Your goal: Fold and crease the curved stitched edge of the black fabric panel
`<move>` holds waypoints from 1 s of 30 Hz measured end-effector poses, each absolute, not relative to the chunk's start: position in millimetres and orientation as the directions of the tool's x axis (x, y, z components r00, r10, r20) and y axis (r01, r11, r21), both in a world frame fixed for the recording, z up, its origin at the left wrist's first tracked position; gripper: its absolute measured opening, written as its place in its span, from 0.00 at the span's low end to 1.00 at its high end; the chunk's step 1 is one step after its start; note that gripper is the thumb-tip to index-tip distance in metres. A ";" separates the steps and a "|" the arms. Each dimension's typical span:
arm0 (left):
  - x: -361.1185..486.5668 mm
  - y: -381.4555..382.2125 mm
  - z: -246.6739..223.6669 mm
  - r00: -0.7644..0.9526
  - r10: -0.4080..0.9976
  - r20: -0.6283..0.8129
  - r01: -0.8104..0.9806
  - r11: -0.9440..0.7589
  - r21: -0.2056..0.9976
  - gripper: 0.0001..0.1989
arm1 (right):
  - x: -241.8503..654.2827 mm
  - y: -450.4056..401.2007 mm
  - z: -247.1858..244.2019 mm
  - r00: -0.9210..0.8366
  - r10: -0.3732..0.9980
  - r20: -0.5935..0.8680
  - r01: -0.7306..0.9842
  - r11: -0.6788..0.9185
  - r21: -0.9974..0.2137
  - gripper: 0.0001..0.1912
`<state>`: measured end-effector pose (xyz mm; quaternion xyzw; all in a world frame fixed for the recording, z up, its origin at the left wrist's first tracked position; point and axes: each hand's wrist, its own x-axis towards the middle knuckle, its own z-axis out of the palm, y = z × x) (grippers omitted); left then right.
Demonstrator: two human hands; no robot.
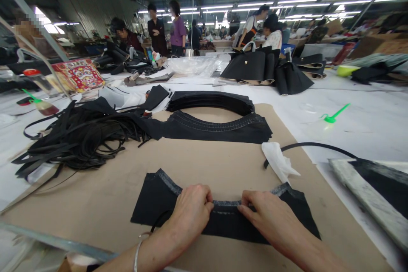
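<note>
A black curved piece [223, 225] with a greyish strip along its concave upper edge lies flat on the tan sheet [204, 159]. My left hand [194, 208] is closed on that edge, left of its middle, thumb and fingers pinched together. To its right, my right hand [264, 210] pinches the same edge between thumb and forefinger. A short stretch of the edge shows between the two hands. Part of a thin black strip [159, 219] shows beside my left wrist. Farther back lie a stitched black piece [216, 129] and a stack of curved black pieces [210, 100].
Black strips [86, 131] are heaped at the left. A white scrap [279, 161] lies right of centre, near a marble slab [369, 199]. A green-tipped applicator [333, 118] and black bag parts [248, 66] are farther back. People stand [177, 32] in the background.
</note>
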<state>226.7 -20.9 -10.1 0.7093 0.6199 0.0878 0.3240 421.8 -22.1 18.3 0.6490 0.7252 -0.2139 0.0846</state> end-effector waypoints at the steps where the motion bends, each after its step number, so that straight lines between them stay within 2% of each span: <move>1: 227.1 -20.9 -9.4 0.213 0.936 -0.279 0.825 -0.019 0.565 0.05 | 421.9 -22.2 17.3 -0.142 0.907 -0.396 0.978 0.068 -0.197 0.09; 7: 229.5 -22.4 -6.2 0.204 0.938 -0.281 0.837 -0.018 0.547 0.03 | 422.4 -23.4 13.9 -0.168 0.922 -0.349 0.977 0.109 -0.181 0.08; 11: 231.3 -21.3 -6.4 0.187 0.943 -0.274 0.842 -0.010 0.539 0.11 | 422.2 -24.3 14.7 -0.180 0.934 -0.308 0.976 0.131 -0.172 0.08; 17: 233.3 -24.0 -6.7 0.219 0.936 -0.274 0.852 -0.046 0.521 0.11 | 424.1 -25.7 14.6 -0.171 0.943 -0.285 0.978 0.126 -0.169 0.07; 22: 233.8 -28.0 -4.5 0.216 0.964 -0.156 0.889 -0.128 0.439 0.10 | 427.9 -26.6 13.4 -0.175 0.941 -0.288 0.977 0.131 -0.168 0.08; 24: 234.8 -29.5 -5.0 0.244 0.967 -0.075 0.900 -0.197 0.390 0.10 | 429.3 -26.1 13.5 -0.166 0.944 -0.286 0.978 0.120 -0.170 0.08; 26: 236.6 -31.9 -9.0 0.366 0.930 0.020 0.873 -0.351 0.339 0.12 | 430.0 -26.1 13.7 -0.149 0.948 -0.282 0.980 0.103 -0.172 0.08; 30: 240.0 -38.2 -27.4 0.739 0.640 0.210 0.610 -0.768 0.195 0.19 | 430.0 -29.0 13.3 -0.105 0.958 -0.265 0.982 0.057 -0.183 0.10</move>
